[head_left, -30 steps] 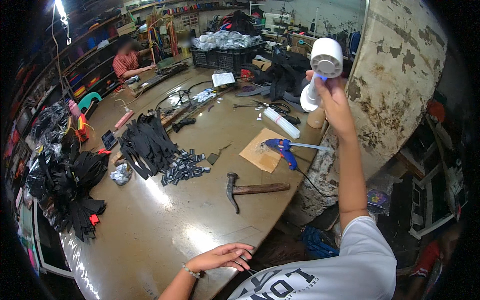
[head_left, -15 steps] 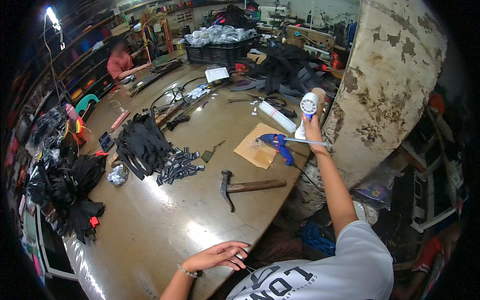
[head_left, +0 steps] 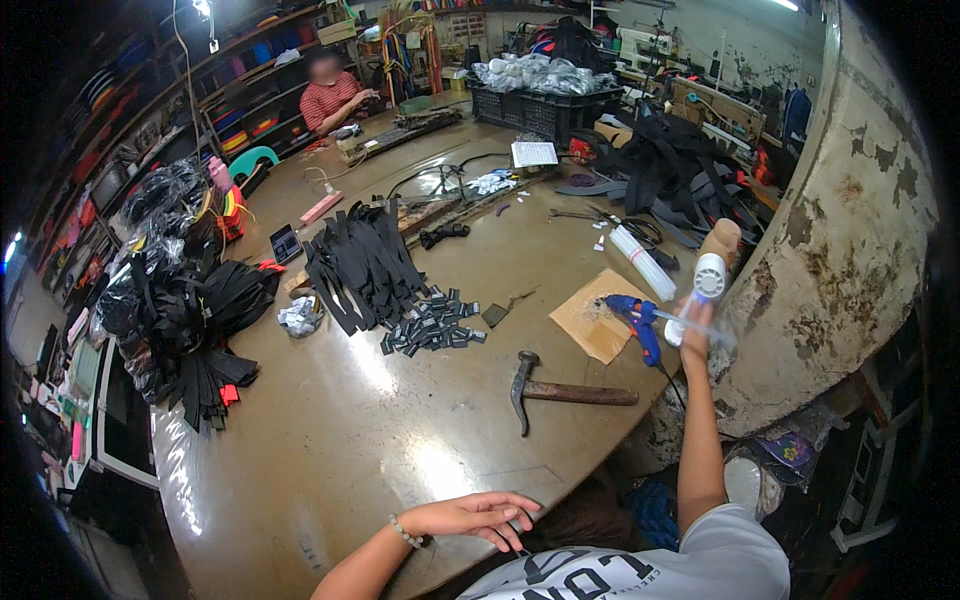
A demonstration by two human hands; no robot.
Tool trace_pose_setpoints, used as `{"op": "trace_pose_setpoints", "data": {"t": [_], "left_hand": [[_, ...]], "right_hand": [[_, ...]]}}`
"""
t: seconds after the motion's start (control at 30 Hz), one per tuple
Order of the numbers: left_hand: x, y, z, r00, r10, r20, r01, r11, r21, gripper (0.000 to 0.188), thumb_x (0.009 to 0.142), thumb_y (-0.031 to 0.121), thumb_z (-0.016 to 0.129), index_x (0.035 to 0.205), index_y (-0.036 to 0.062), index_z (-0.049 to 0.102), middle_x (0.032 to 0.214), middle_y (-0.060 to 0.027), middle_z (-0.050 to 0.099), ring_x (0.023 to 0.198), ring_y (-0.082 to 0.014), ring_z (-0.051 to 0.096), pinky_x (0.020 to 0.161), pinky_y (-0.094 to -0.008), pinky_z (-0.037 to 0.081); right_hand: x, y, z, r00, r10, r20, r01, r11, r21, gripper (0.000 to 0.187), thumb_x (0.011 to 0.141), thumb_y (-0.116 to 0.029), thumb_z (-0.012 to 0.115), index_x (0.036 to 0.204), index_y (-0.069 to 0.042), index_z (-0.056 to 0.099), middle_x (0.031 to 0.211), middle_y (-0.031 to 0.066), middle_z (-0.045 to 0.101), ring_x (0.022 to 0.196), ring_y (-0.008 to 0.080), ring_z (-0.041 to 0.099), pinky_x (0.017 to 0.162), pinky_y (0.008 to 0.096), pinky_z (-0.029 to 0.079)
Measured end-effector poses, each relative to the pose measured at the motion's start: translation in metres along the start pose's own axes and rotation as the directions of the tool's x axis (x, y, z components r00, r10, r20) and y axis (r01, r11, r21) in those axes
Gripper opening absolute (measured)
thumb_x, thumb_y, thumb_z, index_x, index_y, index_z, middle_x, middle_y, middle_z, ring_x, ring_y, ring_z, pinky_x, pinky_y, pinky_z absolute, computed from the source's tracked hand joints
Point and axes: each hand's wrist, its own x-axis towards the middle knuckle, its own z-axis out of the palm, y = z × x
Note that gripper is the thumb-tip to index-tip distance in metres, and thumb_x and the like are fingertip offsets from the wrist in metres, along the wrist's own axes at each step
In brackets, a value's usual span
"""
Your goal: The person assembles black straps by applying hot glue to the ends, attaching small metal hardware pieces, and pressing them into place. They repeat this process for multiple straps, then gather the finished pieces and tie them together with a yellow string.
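My right arm reaches to the far right table edge, where my right hand (head_left: 694, 328) holds a small white fan (head_left: 709, 274) by its lower part. Some fingers are hidden or blurred there. Just left of it a blue glue gun (head_left: 640, 322) lies on a piece of brown cardboard (head_left: 594, 328). A pale glue stick (head_left: 672, 317) juts from the gun's back and crosses in front of my right wrist, its end smeared. At the near edge, my left hand (head_left: 478, 517) hovers with loose, spread fingers and nothing in it. Beyond it lies a hammer (head_left: 560, 392) with a wooden handle.
Black straps (head_left: 362, 262) and a pile of small dark pieces (head_left: 432, 322) cover the middle left. A bundle of glue sticks (head_left: 642, 262) lies beyond the cardboard. A peeling wall (head_left: 830, 250) borders the right side. Another person (head_left: 330, 100) sits across the table.
The view has swung left, shifting the scene rightward. My right hand has drawn the fan a little nearer, beside the glue gun. My left hand stays by the table edge.
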Motion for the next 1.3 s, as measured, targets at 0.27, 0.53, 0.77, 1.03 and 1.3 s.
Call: {"op": "trace_pose_setpoints", "data": {"t": [0.27,0.53,0.77,1.03,1.3], "left_hand": [[0.0001,-0.0017,-0.0010,1.000,-0.017,-0.011,0.017,1.000,0.004,0.046,0.106,0.026,0.039,0.146,0.0034,0.034,0.123,-0.0114,0.054,0.108,-0.0218,0.063,0.090,-0.0315,0.053],[0.0006,-0.0045,-0.0041,1.000,0.000,0.018,0.000,1.000,-0.014,0.047,0.106,0.027,0.039,0.147,0.0041,0.034,0.124,-0.0100,0.054,0.108,-0.0216,0.062,0.091,-0.0323,0.052],[-0.0001,-0.0034,-0.0040,1.000,-0.002,0.025,0.002,1.000,-0.006,0.048,0.106,0.028,0.039,0.147,0.0039,0.034,0.124,-0.0095,0.053,0.109,-0.0212,0.062,0.092,-0.0320,0.052],[0.0009,0.0000,-0.0019,0.999,-0.033,-0.013,0.033,0.999,0.017,0.048,0.106,0.027,0.040,0.147,0.0037,0.033,0.124,-0.0117,0.052,0.110,-0.0231,0.062,0.093,-0.0330,0.052],[-0.0011,0.0035,-0.0015,0.998,-0.064,-0.013,0.064,0.998,-0.008,0.047,0.106,0.023,0.040,0.146,-0.0007,0.032,0.125,-0.0154,0.051,0.111,-0.0286,0.061,0.095,-0.0374,0.052]], "right_hand": [[-0.0026,0.0005,-0.0005,0.998,-0.048,0.036,0.046,0.998,0.045,0.037,0.103,-0.044,0.043,0.111,-0.008,0.046,0.097,0.0033,0.053,0.085,0.0130,0.053,0.078,0.0306,0.045],[-0.0018,0.0019,0.0011,1.000,-0.002,-0.009,0.002,0.998,0.065,0.039,0.103,-0.045,0.044,0.113,-0.007,0.047,0.097,0.0046,0.056,0.088,0.0146,0.056,0.080,0.0312,0.046],[-0.0001,0.0027,-0.0002,1.000,-0.015,-0.023,0.016,0.999,0.031,0.042,0.102,-0.047,0.044,0.110,-0.006,0.048,0.094,0.0048,0.057,0.084,0.0147,0.058,0.077,0.0304,0.047],[0.0006,0.0015,0.0029,0.999,0.029,-0.035,-0.028,0.999,0.029,0.043,0.101,-0.049,0.044,0.102,-0.006,0.049,0.086,0.0045,0.058,0.077,0.0136,0.057,0.071,0.0303,0.048],[-0.0027,-0.0011,0.0059,1.000,-0.025,-0.012,0.026,0.997,0.074,0.041,0.101,-0.047,0.047,0.102,-0.006,0.050,0.086,0.0058,0.061,0.076,0.0129,0.058,0.070,0.0291,0.048]]}}
